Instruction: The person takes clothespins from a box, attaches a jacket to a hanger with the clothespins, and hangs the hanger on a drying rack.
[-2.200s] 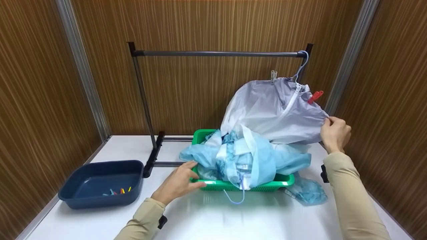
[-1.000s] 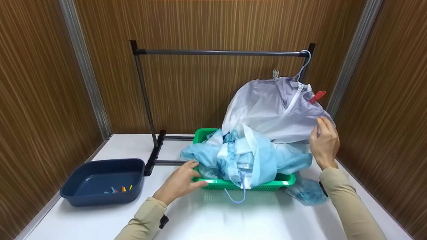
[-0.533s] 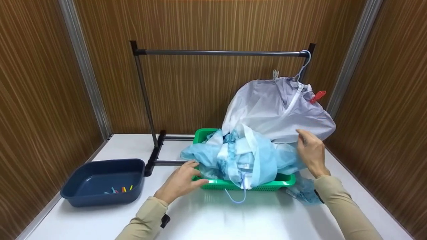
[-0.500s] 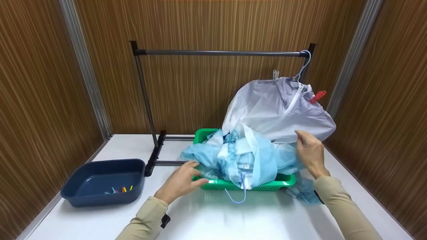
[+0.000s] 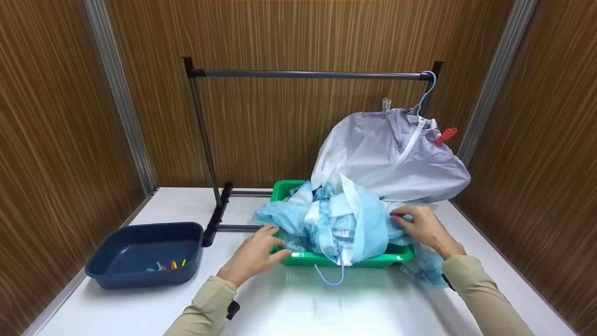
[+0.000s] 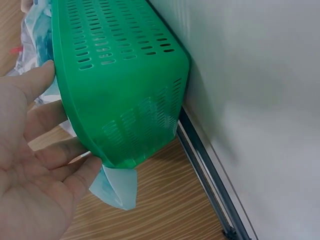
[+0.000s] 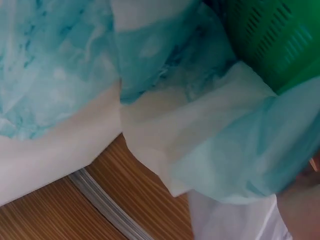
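A green basket (image 5: 305, 259) holds a thin light blue garment (image 5: 371, 224), which spills over its sides. The hook of a pale hanger (image 5: 331, 283) sticks out over the front rim. At the basket's left front corner, my left hand (image 5: 254, 256) rests its spread fingers along the rim; the left wrist view shows the fingertips there. My right hand (image 5: 424, 228) has its fingertips on the garment's right part, thumb near index; I cannot tell whether they pinch the cloth. A pale lilac zipped jacket (image 5: 368, 144) hangs behind, with a grey clothespin (image 5: 386, 106) and a red clothespin (image 5: 446, 136) on it.
A black clothes rack (image 5: 298, 73) stands behind the basket, the jacket's hanger (image 5: 426, 91) at its right end. A dark blue tub (image 5: 144, 275) with several coloured clothespins (image 5: 172, 265) is at left. Blue patterned cloth (image 5: 424, 266) reaches the table beside the basket. Wood-grain walls surround it.
My right hand has let go of the lilac jacket's right side and come down and left to the light blue garment. My left hand has stayed at the basket rim.
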A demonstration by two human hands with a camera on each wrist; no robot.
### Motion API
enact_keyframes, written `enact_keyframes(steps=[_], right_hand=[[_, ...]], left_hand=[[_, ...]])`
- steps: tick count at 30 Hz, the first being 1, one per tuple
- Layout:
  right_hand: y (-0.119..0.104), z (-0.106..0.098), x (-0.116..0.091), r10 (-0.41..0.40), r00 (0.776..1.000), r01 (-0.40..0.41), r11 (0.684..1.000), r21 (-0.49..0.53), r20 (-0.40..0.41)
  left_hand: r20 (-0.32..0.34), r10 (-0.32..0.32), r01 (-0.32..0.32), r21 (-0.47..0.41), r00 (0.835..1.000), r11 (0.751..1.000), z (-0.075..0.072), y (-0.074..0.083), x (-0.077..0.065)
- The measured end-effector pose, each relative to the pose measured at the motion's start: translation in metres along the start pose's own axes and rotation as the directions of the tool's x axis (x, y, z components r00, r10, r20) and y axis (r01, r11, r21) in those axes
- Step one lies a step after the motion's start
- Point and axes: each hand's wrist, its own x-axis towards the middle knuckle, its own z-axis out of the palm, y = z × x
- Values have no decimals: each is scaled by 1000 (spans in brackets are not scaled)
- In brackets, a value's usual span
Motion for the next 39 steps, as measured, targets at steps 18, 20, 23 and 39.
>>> enact_keyframes(steps=[18, 20, 23, 39], right_hand=[[-19, -20, -17, -35, 975, 54, 995, -84, 218], [-19, -19, -18, -41, 970, 63, 994, -85, 239], [-19, -13, -19, -60, 969, 88, 990, -108, 238], [-11, 8, -23, -159, 986, 166, 968, -189, 51]], left_hand=[[-247, -24, 40, 59, 969, 997, 12, 0, 10], [-277, -21, 46, 85, 961, 995, 12, 0, 13], [-309, -7, 47, 123, 951, 991, 12, 0, 18], [-262, -71, 123, 188, 963, 975, 14, -6, 43]])
